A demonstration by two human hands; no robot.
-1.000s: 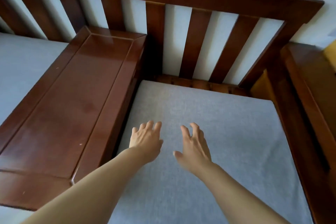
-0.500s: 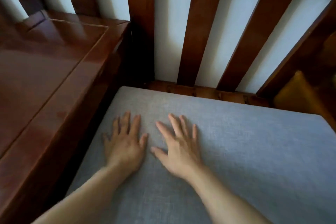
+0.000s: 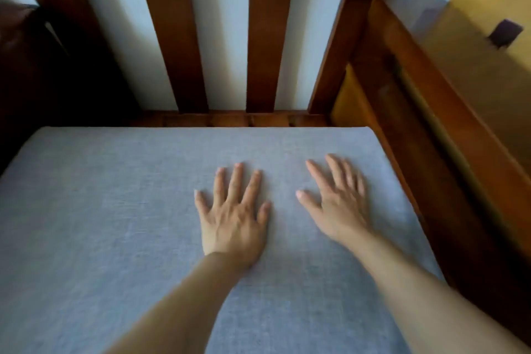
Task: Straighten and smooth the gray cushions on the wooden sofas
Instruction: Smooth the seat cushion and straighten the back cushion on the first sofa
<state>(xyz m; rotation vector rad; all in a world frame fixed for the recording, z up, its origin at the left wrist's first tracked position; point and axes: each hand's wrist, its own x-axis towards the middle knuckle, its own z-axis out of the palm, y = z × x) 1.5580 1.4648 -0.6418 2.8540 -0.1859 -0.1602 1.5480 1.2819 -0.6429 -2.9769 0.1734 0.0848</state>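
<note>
A gray fabric seat cushion (image 3: 100,224) fills the lower part of the head view, lying in a dark wooden sofa frame. My left hand (image 3: 232,215) lies flat on the cushion near its middle, fingers spread and straight. My right hand (image 3: 339,204) presses flat on the cushion a little to the right, close to the right edge, fingers pointing toward the backrest. Both palms touch the fabric and hold nothing.
The slatted wooden backrest (image 3: 270,31) rises just beyond the cushion's far edge, with a white wall behind the slats. A wooden armrest (image 3: 448,129) runs along the right side. A dark wooden side panel (image 3: 43,66) stands at the far left.
Both hands have slid rightward across the cushion, from beside the left wooden panel toward the right armrest. The view has swung right, so the flat wooden top at left is out of sight.
</note>
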